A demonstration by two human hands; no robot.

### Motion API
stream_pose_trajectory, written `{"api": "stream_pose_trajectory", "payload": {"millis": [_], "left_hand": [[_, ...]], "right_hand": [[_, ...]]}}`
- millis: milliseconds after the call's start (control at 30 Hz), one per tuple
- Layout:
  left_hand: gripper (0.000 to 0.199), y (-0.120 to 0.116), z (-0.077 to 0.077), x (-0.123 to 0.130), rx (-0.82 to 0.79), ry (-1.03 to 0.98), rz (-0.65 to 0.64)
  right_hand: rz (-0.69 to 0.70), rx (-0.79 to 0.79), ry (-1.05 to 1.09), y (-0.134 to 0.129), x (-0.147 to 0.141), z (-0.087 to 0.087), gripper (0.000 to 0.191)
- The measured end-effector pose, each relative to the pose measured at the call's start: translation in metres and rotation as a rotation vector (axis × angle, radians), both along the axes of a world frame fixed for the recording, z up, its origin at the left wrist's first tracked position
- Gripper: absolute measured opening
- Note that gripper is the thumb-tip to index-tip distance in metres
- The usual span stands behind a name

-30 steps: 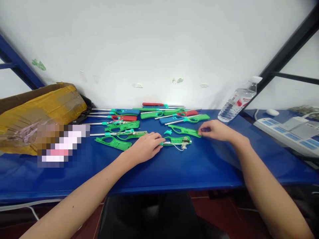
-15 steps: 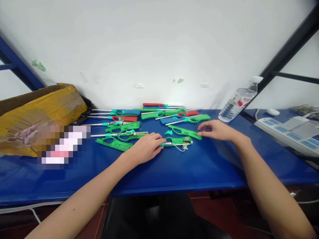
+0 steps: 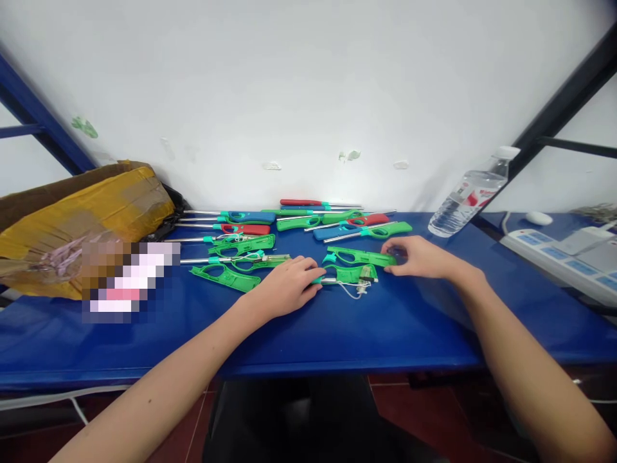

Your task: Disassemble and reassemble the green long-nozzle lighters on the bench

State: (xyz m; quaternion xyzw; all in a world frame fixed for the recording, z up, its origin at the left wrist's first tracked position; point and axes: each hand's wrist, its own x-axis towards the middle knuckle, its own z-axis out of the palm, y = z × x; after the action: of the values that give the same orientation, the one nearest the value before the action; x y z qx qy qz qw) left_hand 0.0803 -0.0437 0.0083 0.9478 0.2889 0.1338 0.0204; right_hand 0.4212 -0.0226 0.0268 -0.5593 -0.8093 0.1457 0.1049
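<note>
My left hand (image 3: pixel 289 284) is closed over the barrel end of an opened gas lighter (image 3: pixel 349 275). That lighter lies with its green shell, inner tank and a loose white wire showing; my fingers hide part of its metal tube. At the right, my right hand (image 3: pixel 418 257) pinches the rear end of a separate green lighter handle half (image 3: pixel 359 256). This shell half lies just behind the opened lighter. A small teal piece (image 3: pixel 330 258) sits at the shell half's front end.
Several whole lighters (image 3: pixel 344 222) in green, red and blue lie along the wall. Opened lighters (image 3: pixel 253 244) and a loose green shell (image 3: pixel 224 279) are at the left, near a taped cardboard box (image 3: pixel 116 206). A water bottle (image 3: pixel 467 196) and power strip (image 3: pixel 566 254) stand right.
The green shell half has turned slightly and its front end has come nearer the teal piece, with my right hand on it. My left hand stays on the opened lighter; the view shifted a little.
</note>
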Motion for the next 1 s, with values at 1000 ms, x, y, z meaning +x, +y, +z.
{"api": "stream_pose_trajectory", "payload": {"millis": [1000], "left_hand": [[0.028, 0.001, -0.002, 0.004, 0.05, -0.002, 0.113]], "right_hand": [[0.124, 0.256, 0.113, 0.02, -0.013, -0.035, 0.031]]}}
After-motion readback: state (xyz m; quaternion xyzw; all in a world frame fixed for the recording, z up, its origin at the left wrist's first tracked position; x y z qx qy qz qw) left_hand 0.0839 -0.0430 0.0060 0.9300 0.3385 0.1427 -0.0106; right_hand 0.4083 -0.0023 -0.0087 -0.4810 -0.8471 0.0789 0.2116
